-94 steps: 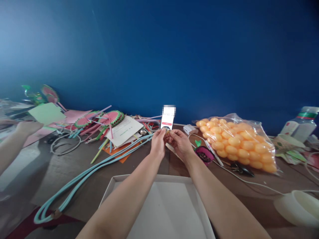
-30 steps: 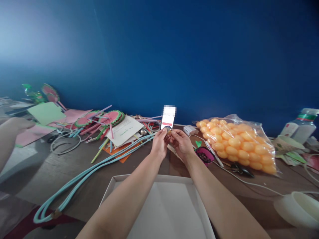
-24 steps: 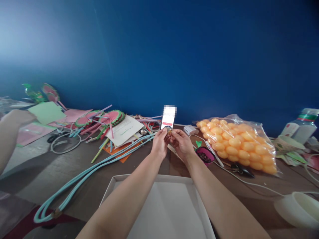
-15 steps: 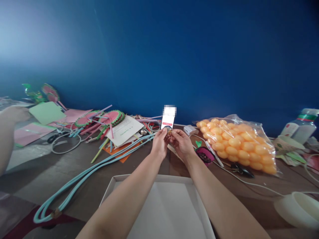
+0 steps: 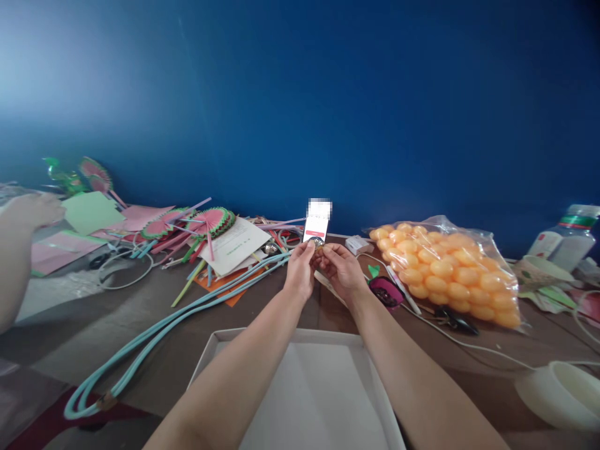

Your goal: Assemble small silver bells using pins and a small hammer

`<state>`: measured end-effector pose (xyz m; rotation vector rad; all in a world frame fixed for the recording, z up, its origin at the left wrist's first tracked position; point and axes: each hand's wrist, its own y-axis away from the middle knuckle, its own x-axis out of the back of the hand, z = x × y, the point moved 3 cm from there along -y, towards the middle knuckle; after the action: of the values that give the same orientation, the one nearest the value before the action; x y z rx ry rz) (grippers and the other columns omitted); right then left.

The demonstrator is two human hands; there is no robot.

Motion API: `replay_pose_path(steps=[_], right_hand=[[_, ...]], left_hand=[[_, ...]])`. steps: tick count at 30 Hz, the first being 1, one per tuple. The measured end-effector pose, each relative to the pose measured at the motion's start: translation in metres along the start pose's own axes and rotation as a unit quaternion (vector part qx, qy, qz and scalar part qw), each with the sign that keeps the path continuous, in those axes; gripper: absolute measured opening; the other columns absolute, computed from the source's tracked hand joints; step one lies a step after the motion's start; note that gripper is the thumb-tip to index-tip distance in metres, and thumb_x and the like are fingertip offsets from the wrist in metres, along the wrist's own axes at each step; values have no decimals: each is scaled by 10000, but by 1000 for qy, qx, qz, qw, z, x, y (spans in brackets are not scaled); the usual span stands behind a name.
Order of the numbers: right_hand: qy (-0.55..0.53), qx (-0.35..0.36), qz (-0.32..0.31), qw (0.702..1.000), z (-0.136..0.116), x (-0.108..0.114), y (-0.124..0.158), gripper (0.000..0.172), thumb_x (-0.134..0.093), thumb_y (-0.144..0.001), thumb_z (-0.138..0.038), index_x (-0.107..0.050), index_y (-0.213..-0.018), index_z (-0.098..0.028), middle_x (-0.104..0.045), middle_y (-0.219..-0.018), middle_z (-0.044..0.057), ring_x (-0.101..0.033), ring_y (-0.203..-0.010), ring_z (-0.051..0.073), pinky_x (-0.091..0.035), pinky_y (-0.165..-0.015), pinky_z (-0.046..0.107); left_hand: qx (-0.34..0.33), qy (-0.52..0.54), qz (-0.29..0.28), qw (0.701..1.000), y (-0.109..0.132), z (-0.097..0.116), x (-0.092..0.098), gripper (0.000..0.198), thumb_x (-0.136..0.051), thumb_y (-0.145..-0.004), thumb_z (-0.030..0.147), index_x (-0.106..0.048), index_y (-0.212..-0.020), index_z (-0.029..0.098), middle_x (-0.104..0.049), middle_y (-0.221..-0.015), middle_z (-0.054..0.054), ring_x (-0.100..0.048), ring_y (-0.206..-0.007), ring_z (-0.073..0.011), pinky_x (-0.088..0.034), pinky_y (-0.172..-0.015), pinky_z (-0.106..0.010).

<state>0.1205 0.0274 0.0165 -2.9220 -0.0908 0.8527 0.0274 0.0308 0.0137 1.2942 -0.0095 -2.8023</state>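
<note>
In the head view, my left hand and my right hand come together over the middle of the table. Their thumbs and fingers pinch a small, shiny, dark and gold round object between them. Its kind is too small to make out, and the fingertips partly hide it. Right behind it a phone with a lit white screen stands propped up, its upper part blurred. Below my forearms lies a white tray, partly covered by them.
At left, another person's hand is near green paper. Pale blue tubes and watermelon-patterned paper fans lie left of my hands. To the right are a bag of orange balls, a purple pouch and a white cup.
The other person's hand at the left has shifted a little to the right. My own hands and the small shiny object are practically where they were.
</note>
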Motion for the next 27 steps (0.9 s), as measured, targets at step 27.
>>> replay_pose_path(steps=[27], right_hand=[[15,8,27,999,-4,-5,4,319,-862,-561,-320,-609,-703,-185,-624,-577,-41,-562,-533,84,-480,-544,214]], left_hand=[[-11,-5,-5,1000,7,2,-5,302,-783,-672,311,-589,-827,138,-619,-680,4,-569,-580,-88,-445,-605,-225]])
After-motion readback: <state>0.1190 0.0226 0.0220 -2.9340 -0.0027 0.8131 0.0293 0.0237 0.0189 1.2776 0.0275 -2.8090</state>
